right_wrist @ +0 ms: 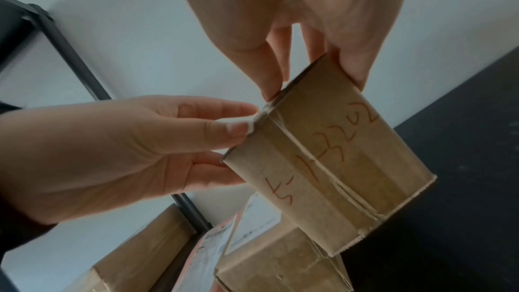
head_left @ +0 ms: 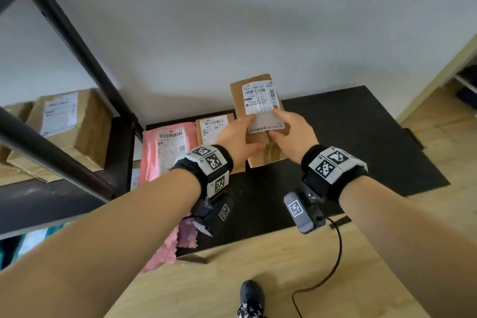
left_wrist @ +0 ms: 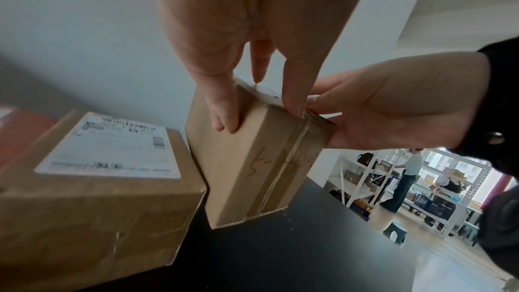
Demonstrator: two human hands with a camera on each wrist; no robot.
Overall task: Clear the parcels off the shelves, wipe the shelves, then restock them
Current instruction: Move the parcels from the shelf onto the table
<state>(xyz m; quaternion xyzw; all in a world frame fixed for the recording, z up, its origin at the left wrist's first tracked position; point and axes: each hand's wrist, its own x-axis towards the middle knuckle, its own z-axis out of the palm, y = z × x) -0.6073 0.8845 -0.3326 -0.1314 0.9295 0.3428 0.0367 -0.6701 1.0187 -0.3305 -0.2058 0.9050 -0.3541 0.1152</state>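
Grip: my left hand (head_left: pixel 238 137) and my right hand (head_left: pixel 293 133) both hold the small brown cardboard box with a white shipping label (head_left: pixel 258 100), fingers and thumbs curled round its near end from either side.
Box: tilted, its lower corner on or just above the black shelf board (head_left: pixel 361 137), I cannot tell which; red handwriting (right_wrist: pixel 331 154) and a tape seam run across the end facing my wrists.
Left of the grip: a second brown cardboard box with a white label (head_left: pixel 213 128) lies flat, touching or just beside the held one.
Further left: a pink plastic mailer bag with a barcode label (head_left: pixel 167 150) lies flat on the same board.
Far left: a larger brown carton (head_left: pixel 69 126) sits beyond the black metal upright (head_left: pixel 85 51).
Below the grip: a pink fuzzy cloth (head_left: pixel 165 250) hangs at the board's front edge, over the light wooden floor (head_left: pixel 258 261).
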